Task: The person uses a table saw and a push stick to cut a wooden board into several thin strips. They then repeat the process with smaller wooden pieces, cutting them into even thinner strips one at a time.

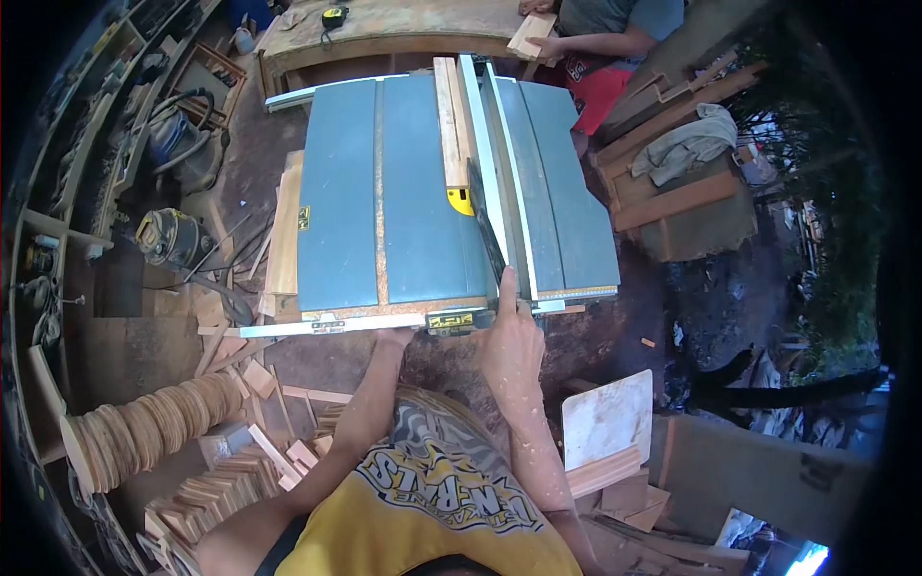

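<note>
A blue-grey table saw top stands in front of me. Along its pale fence lies a wooden strip, its near end by the yellow insert. My right hand is closed around the near end of a long black push stick, index finger stretched along it. The stick's far end is beside the strip's near end; whether they touch is unclear. My left hand is at the saw's front edge, mostly hidden under the front rail, its fingers out of sight.
A co-worker holds a board beyond the saw, beside a workbench with a tape measure. Vacuums and shelves stand left. Wood discs and stacked offcuts lie near left; a white panel stands near right.
</note>
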